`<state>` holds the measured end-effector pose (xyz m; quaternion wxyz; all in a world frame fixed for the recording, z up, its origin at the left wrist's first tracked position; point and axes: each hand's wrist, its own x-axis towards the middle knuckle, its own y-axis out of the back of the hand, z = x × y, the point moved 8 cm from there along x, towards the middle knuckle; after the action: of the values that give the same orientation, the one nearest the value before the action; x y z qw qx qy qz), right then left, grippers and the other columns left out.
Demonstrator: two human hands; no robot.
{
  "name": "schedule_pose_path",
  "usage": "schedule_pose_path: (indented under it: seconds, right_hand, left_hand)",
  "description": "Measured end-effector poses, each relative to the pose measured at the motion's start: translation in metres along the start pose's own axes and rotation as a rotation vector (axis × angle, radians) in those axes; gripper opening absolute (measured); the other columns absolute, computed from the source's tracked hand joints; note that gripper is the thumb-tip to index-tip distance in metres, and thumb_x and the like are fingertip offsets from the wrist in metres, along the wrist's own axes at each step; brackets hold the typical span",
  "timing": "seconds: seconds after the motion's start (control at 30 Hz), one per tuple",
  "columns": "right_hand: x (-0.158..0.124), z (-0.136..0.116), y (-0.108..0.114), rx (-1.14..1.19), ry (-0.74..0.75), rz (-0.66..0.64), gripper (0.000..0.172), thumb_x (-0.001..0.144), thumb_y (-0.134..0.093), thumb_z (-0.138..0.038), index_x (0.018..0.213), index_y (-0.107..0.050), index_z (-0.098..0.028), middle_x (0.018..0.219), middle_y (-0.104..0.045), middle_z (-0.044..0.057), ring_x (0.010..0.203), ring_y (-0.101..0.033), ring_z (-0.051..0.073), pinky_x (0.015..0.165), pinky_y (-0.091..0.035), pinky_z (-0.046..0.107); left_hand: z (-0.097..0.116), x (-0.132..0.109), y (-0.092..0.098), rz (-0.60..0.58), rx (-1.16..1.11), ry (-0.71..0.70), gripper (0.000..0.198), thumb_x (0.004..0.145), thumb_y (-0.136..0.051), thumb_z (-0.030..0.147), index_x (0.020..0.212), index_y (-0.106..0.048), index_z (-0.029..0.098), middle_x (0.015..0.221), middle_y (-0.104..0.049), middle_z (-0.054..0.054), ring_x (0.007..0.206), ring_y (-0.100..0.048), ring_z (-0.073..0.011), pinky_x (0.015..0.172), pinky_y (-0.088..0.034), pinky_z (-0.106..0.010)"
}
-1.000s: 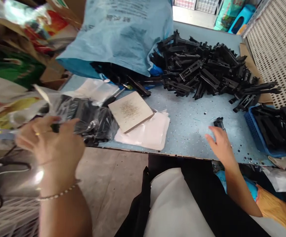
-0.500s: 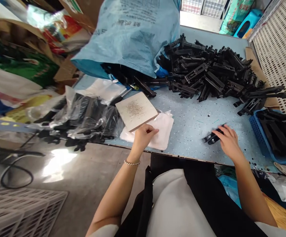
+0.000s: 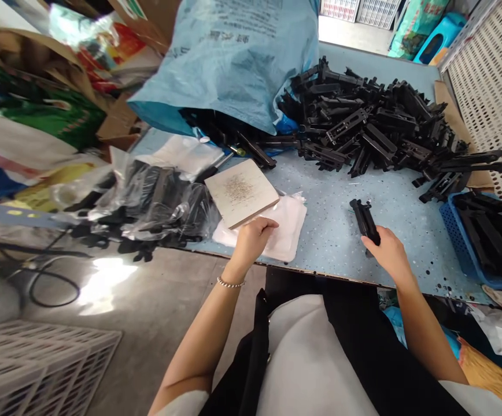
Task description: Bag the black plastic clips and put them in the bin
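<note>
My right hand (image 3: 387,253) is closed round the near end of a long black plastic part (image 3: 362,218), which lies pointing away from me on the blue table (image 3: 338,231). My left hand (image 3: 252,241) rests with curled fingers on a stack of white plastic bags (image 3: 288,228), pinching at the top one, just below a square beige tile (image 3: 241,192). A large pile of the same black parts (image 3: 376,124) covers the far side of the table.
A light blue sack (image 3: 237,58) spills black parts at the back left. Clear bags of black parts (image 3: 155,202) hang over the table's left edge. A blue basket (image 3: 480,237) of parts stands at the right. A white crate (image 3: 38,370) and cables lie on the floor.
My left hand left the clear bags at the left and came to the white bags by the tile. My right hand took hold of the black part and turned it lengthwise.
</note>
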<state>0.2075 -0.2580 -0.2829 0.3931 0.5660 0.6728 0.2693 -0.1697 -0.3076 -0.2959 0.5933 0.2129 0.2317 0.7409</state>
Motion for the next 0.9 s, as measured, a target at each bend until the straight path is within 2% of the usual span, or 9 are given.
schedule_pose_path:
  seconds: [0.07, 0.17, 0.27, 0.37, 0.47, 0.6, 0.67, 0.77, 0.9]
  right_hand:
    - [-0.002, -0.02, -0.022, 0.502, -0.005, -0.215, 0.049, 0.082, -0.066, -0.056, 0.113, -0.069, -0.018, 0.102, -0.072, 0.013, 0.089, -0.067, 0.028, 0.078, -0.054, 0.041]
    - [-0.022, -0.078, -0.075, 1.164, -0.053, -0.646, 0.056, 0.073, -0.073, -0.063, 0.105, -0.072, -0.017, 0.097, -0.076, 0.011, 0.077, -0.069, 0.022, 0.069, -0.057, 0.034]
    - [-0.046, -0.116, -0.134, 1.417, -0.288, -0.938, 0.048, 0.075, -0.079, -0.053, 0.101, -0.073, -0.013, 0.091, -0.078, 0.011, 0.074, -0.072, 0.02, 0.067, -0.061, 0.03]
    - [-0.054, -0.114, -0.165, 1.446, -0.483, -0.939, 0.028, 0.084, -0.077, -0.036, 0.096, -0.071, -0.012, 0.085, -0.078, 0.01, 0.072, -0.074, 0.019, 0.067, -0.065, 0.029]
    - [-0.053, -0.106, -0.161, 1.501, -0.481, -0.916, 0.024, 0.093, -0.069, -0.033, 0.103, -0.069, -0.012, 0.089, -0.079, 0.011, 0.072, -0.075, 0.018, 0.066, -0.066, 0.027]
    - [-0.067, -0.121, -0.154, 1.53, -0.533, -1.23, 0.043, 0.101, -0.056, -0.039, 0.121, -0.062, -0.002, 0.094, -0.077, 0.017, 0.071, -0.076, 0.017, 0.06, -0.063, 0.02]
    - [-0.068, -0.129, -0.156, 1.591, -0.623, -1.287, 0.048, 0.105, -0.046, -0.042, 0.124, -0.06, -0.001, 0.092, -0.076, 0.015, 0.07, -0.075, 0.014, 0.06, -0.062, 0.017]
    - [-0.055, -0.128, -0.162, 1.712, -0.696, -1.147, 0.05, 0.108, -0.032, -0.045, 0.122, -0.061, -0.008, 0.087, -0.076, 0.01, 0.066, -0.072, 0.011, 0.058, -0.061, 0.015]
    - [-0.049, -0.118, -0.161, 1.73, -0.582, -0.997, 0.041, 0.105, -0.046, -0.042, 0.118, -0.063, -0.007, 0.093, -0.077, 0.013, 0.067, -0.072, 0.012, 0.061, -0.063, 0.018]
  left_hand:
    - [-0.004, 0.001, -0.006, -0.039, -0.043, 0.02, 0.025, 0.083, -0.058, 0.022, 0.098, -0.077, 0.019, 0.099, -0.077, -0.008, 0.087, -0.072, -0.022, 0.084, -0.057, -0.036]
    - [-0.003, 0.002, -0.014, -0.063, -0.054, 0.02, 0.032, 0.081, -0.062, 0.022, 0.11, -0.076, 0.018, 0.103, -0.076, -0.008, 0.081, -0.07, -0.0196, 0.08, -0.058, -0.035]
    - [-0.003, 0.0, -0.007, -0.061, -0.012, 0.003, 0.036, 0.082, -0.059, 0.018, 0.115, -0.074, 0.017, 0.109, -0.075, -0.009, 0.079, -0.069, -0.0179, 0.079, -0.059, -0.034]
    - [-0.006, -0.004, 0.025, 0.074, 0.123, -0.029, 0.041, 0.087, -0.054, 0.016, 0.125, -0.07, 0.018, 0.125, -0.07, -0.012, 0.089, -0.07, -0.0203, 0.087, -0.061, -0.037]
    - [0.0, -0.011, 0.047, 0.171, 0.283, -0.112, 0.042, 0.092, -0.052, 0.016, 0.13, -0.068, 0.019, 0.132, -0.067, -0.013, 0.104, -0.07, -0.0242, 0.098, -0.059, -0.041]
    - [0.038, -0.028, 0.033, 0.171, 0.339, -0.371, 0.045, 0.099, -0.044, 0.012, 0.14, -0.059, 0.018, 0.135, -0.065, -0.014, 0.123, -0.065, -0.0252, 0.107, -0.055, -0.04]
    - [0.06, -0.045, 0.02, 0.16, 0.335, -0.519, 0.051, 0.099, -0.039, 0.007, 0.148, -0.051, 0.018, 0.137, -0.063, -0.015, 0.128, -0.062, -0.0247, 0.108, -0.055, -0.04]
    - [0.077, -0.069, 0.001, 0.083, 0.305, -0.637, 0.055, 0.098, -0.04, 0.003, 0.15, -0.048, 0.021, 0.137, -0.063, -0.014, 0.119, -0.065, -0.0228, 0.102, -0.059, -0.039]
    - [0.054, -0.067, 0.001, 0.157, 0.419, -0.461, 0.054, 0.096, -0.036, 0.0, 0.143, -0.056, 0.019, 0.141, -0.059, -0.02, 0.113, -0.067, -0.0286, 0.094, -0.061, -0.049]
